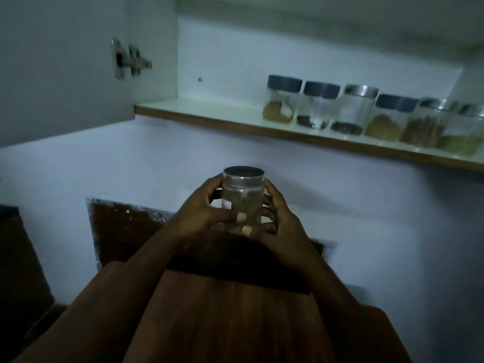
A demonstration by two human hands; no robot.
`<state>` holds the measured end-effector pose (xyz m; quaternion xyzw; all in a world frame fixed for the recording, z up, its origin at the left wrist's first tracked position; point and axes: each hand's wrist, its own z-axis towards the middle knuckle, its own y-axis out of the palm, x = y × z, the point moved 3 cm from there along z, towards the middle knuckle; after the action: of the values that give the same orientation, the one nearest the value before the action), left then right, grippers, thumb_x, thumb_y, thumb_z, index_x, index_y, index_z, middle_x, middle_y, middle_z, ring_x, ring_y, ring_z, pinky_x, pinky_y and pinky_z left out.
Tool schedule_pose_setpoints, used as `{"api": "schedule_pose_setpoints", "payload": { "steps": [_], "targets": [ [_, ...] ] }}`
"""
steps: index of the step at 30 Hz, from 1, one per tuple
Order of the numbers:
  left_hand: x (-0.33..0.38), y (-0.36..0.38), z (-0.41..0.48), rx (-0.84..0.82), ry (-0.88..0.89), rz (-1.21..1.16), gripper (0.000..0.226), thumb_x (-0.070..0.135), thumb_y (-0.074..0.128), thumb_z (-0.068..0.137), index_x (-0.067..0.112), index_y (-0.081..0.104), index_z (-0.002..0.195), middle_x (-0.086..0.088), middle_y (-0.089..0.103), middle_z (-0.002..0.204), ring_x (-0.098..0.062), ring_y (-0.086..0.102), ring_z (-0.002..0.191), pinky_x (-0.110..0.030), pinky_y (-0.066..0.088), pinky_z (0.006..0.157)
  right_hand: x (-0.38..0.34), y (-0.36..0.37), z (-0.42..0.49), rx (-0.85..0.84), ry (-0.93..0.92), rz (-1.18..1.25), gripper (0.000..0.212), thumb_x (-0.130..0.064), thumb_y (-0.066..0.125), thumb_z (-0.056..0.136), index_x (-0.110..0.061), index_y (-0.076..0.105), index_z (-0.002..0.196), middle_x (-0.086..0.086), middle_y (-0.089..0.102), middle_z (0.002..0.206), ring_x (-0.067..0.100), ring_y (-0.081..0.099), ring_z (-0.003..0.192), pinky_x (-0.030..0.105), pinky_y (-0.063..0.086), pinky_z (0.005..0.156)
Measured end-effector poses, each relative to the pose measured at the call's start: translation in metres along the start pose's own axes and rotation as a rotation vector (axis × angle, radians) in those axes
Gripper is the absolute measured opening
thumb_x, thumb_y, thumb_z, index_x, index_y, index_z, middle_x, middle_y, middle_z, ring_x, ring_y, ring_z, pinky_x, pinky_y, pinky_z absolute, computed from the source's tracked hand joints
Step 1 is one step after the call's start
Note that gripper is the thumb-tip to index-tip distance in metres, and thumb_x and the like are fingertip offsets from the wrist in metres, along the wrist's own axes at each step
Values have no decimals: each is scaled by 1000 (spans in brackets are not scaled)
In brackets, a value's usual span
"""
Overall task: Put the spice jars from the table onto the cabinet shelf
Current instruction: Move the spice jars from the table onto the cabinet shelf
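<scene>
Glass spice jar (pixel 242 203) with a metal lid, upright in mid-air over the far end of the tabletop (pixel 230 323), below and left of the cabinet shelf (pixel 209 111). Clasped from both sides: left hand (pixel 201 213) curled round its left wall, right hand (pixel 280 224) round its right wall and base. Probably light, only part filled with dark spice, yet rigid, smooth, slippery and breakable. Best gripped round the body below the lid, never by the lid alone. Bare shelf space left of the row of jars (pixel 348 111) standing there.

Dim light, pale wall (pixel 366 205), open cabinet door (pixel 65 100), metal hinge (pixel 129 58), wooden table (pixel 222 323)
</scene>
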<state>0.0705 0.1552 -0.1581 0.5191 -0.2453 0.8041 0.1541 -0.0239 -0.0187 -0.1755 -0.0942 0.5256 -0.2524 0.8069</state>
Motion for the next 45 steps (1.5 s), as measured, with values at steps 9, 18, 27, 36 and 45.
{"api": "schedule_pose_setpoints", "payload": {
  "steps": [9,18,27,36,45],
  "targets": [
    [85,-19,48,233,306,-10,81,42,86,73,36,41,141,15,56,133,-2,57,122,-19,53,89,-80,-17,81,277,-303,-143,99,-40,88,72,-40,32,153,-15,54,143,-3,55,123,17,54,86],
    [137,-60,155,251,187,154,99,36,88,75,18,21,145,1,55,133,-19,60,121,-30,60,83,-129,-43,191,348,-277,-516,94,-38,85,71,-22,36,150,2,54,139,19,56,121,41,54,94],
    [116,-58,215,209,99,465,63,51,57,98,10,41,142,-9,58,136,-30,60,119,-49,49,102,-96,-58,253,367,-49,-513,63,-40,80,77,-16,54,129,7,71,112,24,66,102,29,47,76],
    [99,-50,217,423,59,971,46,39,50,99,4,47,128,-20,56,126,-40,57,114,-44,46,82,-85,-47,261,452,-20,-551,39,-40,64,92,-12,59,119,9,69,107,26,65,98,32,50,73],
    [95,-46,220,497,103,1051,32,27,54,94,5,47,116,-13,71,99,-35,67,86,-37,38,65,-88,-46,263,390,26,-637,30,-37,63,89,-10,63,103,12,68,103,28,63,99,33,49,71]
  ]
}}
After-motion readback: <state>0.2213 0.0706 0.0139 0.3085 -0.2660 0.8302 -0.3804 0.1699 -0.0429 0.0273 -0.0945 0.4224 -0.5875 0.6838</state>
